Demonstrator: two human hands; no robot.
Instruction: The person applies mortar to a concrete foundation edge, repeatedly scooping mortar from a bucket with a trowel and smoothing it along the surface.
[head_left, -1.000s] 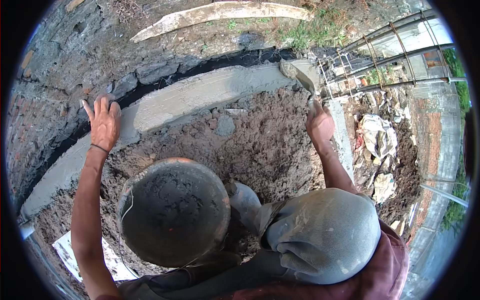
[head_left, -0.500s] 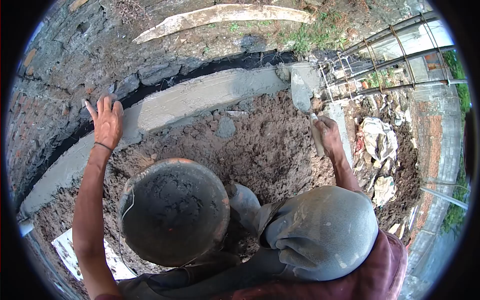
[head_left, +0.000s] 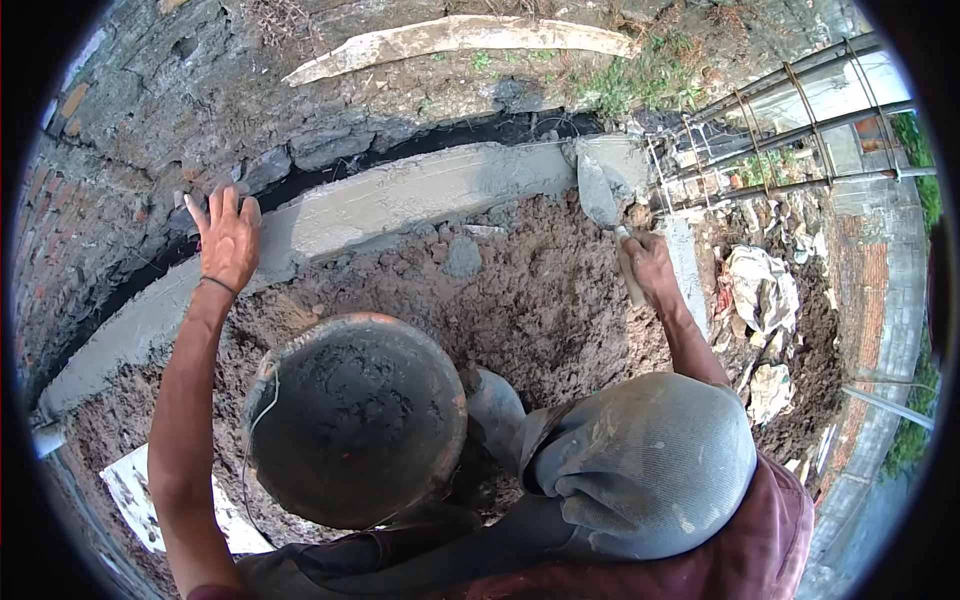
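My right hand (head_left: 652, 268) is wrapped round the handle of a trowel (head_left: 597, 193), whose blade lies against the near edge of the smoothed mortar strip (head_left: 385, 200), towards its right end. Over the strip's left part, my left hand (head_left: 228, 240) has its fingers spread and holds nothing. A dark band runs round that wrist. Near my legs stands a round bucket (head_left: 355, 420) with wet grey mortar inside and a thin wire handle at its left side.
Tied steel bars (head_left: 800, 125) stick out at the upper right. A rough stone wall (head_left: 180, 120) rises beyond a dark gap behind the strip. Loose soil (head_left: 530, 290) lies on the near side, and crumpled sacks (head_left: 762, 290) lie to the right. A long pale plank (head_left: 460, 35) is at the top.
The trowel has turned from steeply tilted at the strip's right end to blade-face visible, and my right hand has drawn back towards me. My left hand has shifted slightly right, fingers still spread.
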